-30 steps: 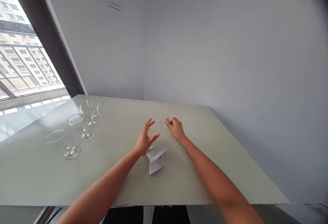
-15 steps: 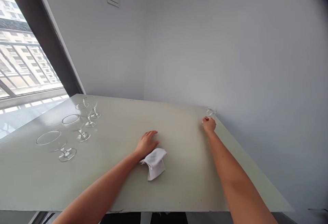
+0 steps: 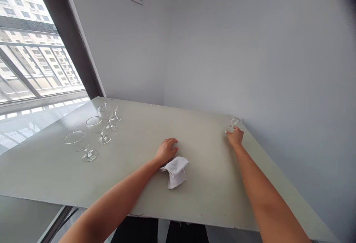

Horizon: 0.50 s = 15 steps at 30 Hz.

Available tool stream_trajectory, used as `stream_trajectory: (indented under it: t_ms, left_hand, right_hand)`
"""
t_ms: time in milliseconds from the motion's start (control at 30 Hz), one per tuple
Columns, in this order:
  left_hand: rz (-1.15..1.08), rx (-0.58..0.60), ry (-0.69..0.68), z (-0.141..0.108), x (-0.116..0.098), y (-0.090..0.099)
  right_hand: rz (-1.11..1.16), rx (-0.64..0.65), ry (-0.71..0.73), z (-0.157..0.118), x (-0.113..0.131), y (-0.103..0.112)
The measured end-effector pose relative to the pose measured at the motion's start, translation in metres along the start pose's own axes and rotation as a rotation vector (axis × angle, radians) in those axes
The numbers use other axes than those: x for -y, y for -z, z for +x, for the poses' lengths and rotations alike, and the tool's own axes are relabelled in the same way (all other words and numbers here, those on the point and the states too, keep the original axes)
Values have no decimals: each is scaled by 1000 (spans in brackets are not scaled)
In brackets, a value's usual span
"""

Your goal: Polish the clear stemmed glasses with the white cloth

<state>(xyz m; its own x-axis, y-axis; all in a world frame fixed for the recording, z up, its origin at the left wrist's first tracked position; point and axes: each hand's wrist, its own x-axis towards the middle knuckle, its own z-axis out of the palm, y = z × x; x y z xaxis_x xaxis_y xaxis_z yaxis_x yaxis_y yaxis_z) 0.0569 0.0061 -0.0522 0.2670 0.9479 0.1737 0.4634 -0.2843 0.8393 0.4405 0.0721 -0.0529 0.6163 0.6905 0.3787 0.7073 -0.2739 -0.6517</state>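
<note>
My right hand [image 3: 235, 137] is at the far right of the table, beside a stemmed glass [image 3: 236, 119] that stands upright near the corner. Thumb and fingers are parted near its stem, which they partly hide; the hand looks open. Lying on the middle of the table, my left hand [image 3: 166, 151] is open and holds nothing, its fingers loosely stretched. A crumpled white cloth [image 3: 177, 169] lies just below that hand, close to the wrist.
Several similar stemmed glasses stand upright in a slanting row on the left: a near glass [image 3: 89, 155], others behind it. The pale table [image 3: 200, 195] meets a grey wall [image 3: 236, 50] at the back and right. A window [image 3: 33, 57] is at the left.
My right hand's fingers have loosened from the glass stem, and the glass stays in place. The view has shifted, so everything appears farther right. My left hand and the cloth rest as before.
</note>
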Motion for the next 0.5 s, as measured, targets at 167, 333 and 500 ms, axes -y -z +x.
stream_trajectory:
  t_ms: [167, 333, 500]
  left_hand:
    - [-237, -169, 144, 5, 5, -2]
    - [-400, -478, 274, 15, 12, 15]
    - [-539, -915, 412, 40, 35, 73]
  right_hand:
    - [69, 58, 122, -52, 29, 20]
    - [227, 513, 476, -138, 85, 40]
    - [250, 1220, 715, -190, 131, 71]
